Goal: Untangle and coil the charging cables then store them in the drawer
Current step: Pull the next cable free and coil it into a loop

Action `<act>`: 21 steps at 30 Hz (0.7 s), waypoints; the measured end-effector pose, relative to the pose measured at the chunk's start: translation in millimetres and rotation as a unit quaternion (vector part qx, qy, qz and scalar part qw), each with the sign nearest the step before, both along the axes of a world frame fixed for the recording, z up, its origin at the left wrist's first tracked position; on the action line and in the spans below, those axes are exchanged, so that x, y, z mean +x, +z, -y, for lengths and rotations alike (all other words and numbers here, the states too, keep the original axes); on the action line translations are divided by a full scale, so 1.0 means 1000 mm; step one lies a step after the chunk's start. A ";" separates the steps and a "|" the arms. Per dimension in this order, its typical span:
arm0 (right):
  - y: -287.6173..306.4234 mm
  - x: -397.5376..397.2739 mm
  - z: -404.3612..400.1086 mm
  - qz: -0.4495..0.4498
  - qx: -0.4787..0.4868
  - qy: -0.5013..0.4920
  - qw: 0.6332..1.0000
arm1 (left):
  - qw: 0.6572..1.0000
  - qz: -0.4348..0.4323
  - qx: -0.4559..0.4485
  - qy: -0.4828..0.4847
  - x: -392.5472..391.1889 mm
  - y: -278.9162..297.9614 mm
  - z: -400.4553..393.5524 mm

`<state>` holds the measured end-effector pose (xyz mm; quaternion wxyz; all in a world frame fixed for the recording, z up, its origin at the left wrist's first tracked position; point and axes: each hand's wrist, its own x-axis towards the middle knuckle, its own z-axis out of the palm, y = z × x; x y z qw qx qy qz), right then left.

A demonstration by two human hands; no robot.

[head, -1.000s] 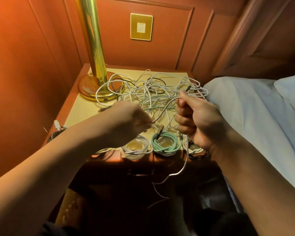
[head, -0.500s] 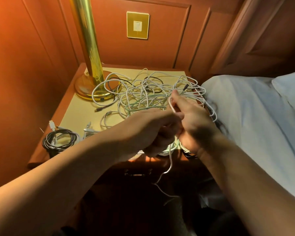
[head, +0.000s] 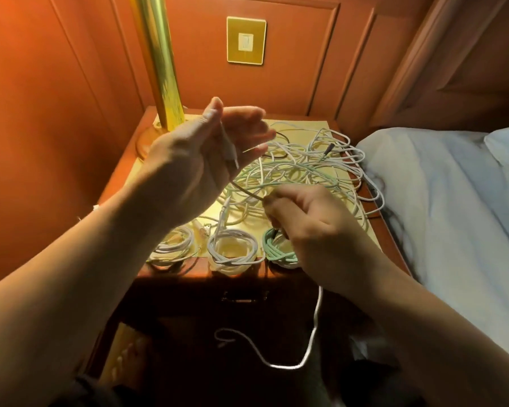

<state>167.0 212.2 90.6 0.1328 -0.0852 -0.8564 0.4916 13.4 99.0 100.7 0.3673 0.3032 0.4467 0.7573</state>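
Now left hand [head: 194, 160] raised, fingers straight, cable [head: 313, 342] across palm; right hand [head: 312, 230] pinches same cable above tangle [head: 306, 168] on tabletop [head: 362, 230].

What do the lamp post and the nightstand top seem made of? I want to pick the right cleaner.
The lamp post looks like polished brass or brass-plated metal: gold, with bright mirror-like streaks. The nightstand top seems to be a smooth yellowish sheet, perhaps glass or laminate, inside a reddish varnished wood frame; its sheen under the lamp leaves the exact material open.
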 end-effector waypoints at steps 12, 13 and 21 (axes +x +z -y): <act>0.011 0.008 -0.009 -0.150 0.132 0.014 0.980 | 0.968 -0.234 -0.091 -0.013 -0.002 -0.011 -0.001; 0.011 0.008 -0.010 -0.170 0.161 -0.005 0.972 | 0.961 -0.251 -0.108 -0.027 0.001 -0.014 -0.002; 0.015 0.009 -0.028 -0.276 0.271 -0.136 0.912 | 0.974 -0.127 -0.061 -0.177 0.034 -0.015 -0.010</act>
